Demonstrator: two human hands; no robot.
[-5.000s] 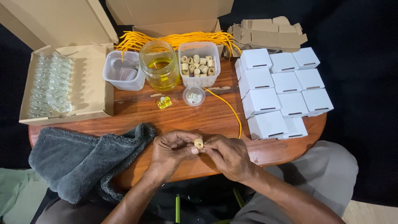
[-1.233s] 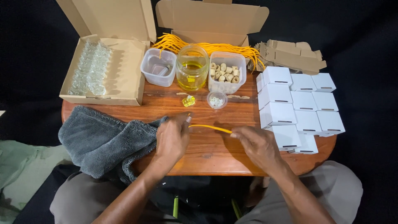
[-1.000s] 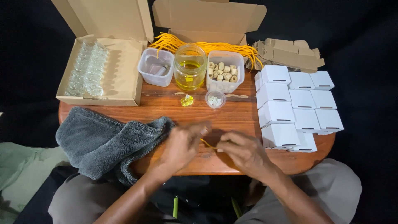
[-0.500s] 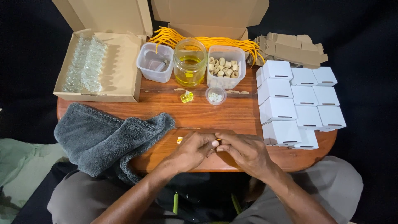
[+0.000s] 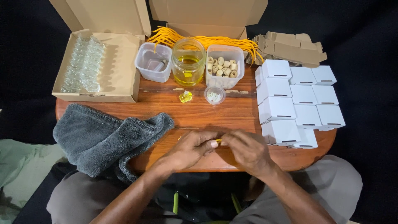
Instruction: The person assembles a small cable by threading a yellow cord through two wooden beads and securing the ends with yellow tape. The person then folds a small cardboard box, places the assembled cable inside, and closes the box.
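Low in the frame, left hand (image 5: 191, 148) and right hand (image 5: 245, 148) meet, fingers pinched shut on a small yellow piece (image 5: 218, 141) over the surface (image 5: 199, 114).

Bright, even overhead light; sharp, dark surroundings

Glossy polished wooden table (image 5: 195, 114); matt grey terry towel (image 5: 103, 137); clear glass jar (image 5: 188, 62); smooth white paperboard boxes (image 5: 296, 99).
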